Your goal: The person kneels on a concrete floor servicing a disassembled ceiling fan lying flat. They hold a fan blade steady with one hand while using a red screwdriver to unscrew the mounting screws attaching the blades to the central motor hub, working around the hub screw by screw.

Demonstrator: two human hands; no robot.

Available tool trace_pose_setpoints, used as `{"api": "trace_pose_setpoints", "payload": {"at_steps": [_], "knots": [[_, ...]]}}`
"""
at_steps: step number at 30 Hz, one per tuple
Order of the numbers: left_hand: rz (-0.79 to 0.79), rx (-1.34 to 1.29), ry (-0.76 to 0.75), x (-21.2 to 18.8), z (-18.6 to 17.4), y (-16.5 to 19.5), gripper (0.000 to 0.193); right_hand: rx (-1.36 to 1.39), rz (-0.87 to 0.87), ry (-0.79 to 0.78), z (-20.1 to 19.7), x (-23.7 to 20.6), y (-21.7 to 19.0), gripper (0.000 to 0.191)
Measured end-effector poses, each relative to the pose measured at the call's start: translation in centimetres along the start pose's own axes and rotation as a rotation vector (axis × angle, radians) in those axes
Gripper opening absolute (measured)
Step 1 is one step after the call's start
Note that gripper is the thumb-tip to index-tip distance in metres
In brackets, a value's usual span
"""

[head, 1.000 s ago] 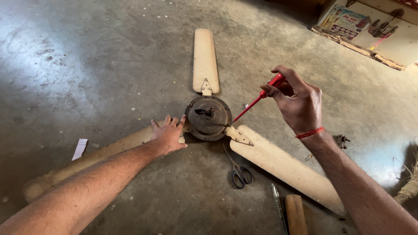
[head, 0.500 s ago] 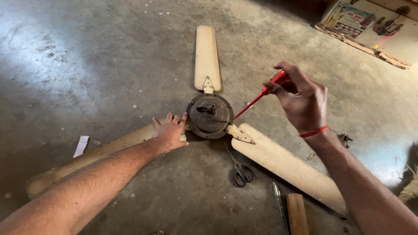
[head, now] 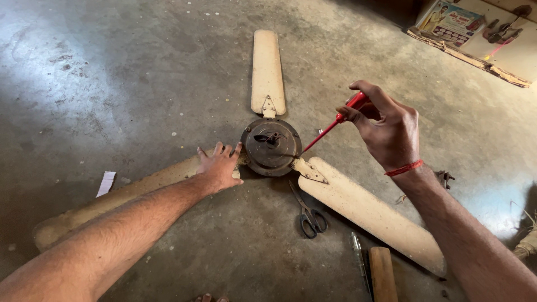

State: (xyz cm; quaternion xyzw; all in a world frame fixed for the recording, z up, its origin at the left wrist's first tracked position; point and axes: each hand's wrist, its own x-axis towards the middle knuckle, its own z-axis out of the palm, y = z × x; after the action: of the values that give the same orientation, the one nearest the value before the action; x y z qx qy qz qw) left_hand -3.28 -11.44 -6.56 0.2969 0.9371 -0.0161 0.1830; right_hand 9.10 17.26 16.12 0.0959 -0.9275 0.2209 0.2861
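Note:
A three-bladed ceiling fan lies flat on the concrete floor, its round dark motor hub (head: pixel 271 146) in the middle. My left hand (head: pixel 219 166) presses flat on the near-left cream blade (head: pixel 128 196) right beside the hub. My right hand (head: pixel 386 127) grips a red-handled screwdriver (head: pixel 335 121), slanted down with its tip at the hub's right edge, near the bracket of the right blade (head: pixel 363 210). The third blade (head: pixel 267 70) points away from me.
Black-handled scissors (head: pixel 309 210) lie on the floor just below the hub. A pen-like tool (head: pixel 358 260) and a wooden handle (head: pixel 383 274) sit near the bottom edge. A white paper scrap (head: pixel 105 183) lies at left. A board with tools (head: pixel 475 36) rests at the top right.
The view has shifted slightly. My right hand has edged a little away from the hub with the screwdriver still angled at it. My left hand stays on the blade.

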Motion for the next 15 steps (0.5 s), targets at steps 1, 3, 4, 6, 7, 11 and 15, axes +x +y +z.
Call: {"api": "trace_pose_setpoints", "payload": {"at_steps": [1,3,4,6,7,11,15], "knots": [[0.001,0.0,0.0,0.0,0.0,0.0,0.116,0.0,-0.022,-0.009,0.0,0.0,0.1,0.039],[0.0,0.014,0.001,0.2,0.1,0.0,0.117,0.001,-0.065,-0.025,0.0,0.2,0.2,0.038],[-0.001,0.021,0.001,0.3,0.1,0.1,0.117,-0.004,-0.064,-0.053,0.0,0.2,0.4,0.037],[0.007,0.03,0.024,0.4,0.3,0.0,0.117,-0.014,-0.063,-0.107,0.0,0.5,0.7,0.036],[0.011,0.035,0.036,0.4,0.4,-0.1,0.118,0.027,-0.1,-0.125,0.1,0.7,0.9,0.034],[0.022,0.038,0.023,1.2,0.5,-0.9,0.125,0.192,-0.125,-0.257,0.1,1.6,1.9,0.036],[0.025,-0.07,0.09,1.2,0.8,-3.2,0.13,0.247,-0.068,-0.383,0.1,1.6,3.1,0.049]]}}
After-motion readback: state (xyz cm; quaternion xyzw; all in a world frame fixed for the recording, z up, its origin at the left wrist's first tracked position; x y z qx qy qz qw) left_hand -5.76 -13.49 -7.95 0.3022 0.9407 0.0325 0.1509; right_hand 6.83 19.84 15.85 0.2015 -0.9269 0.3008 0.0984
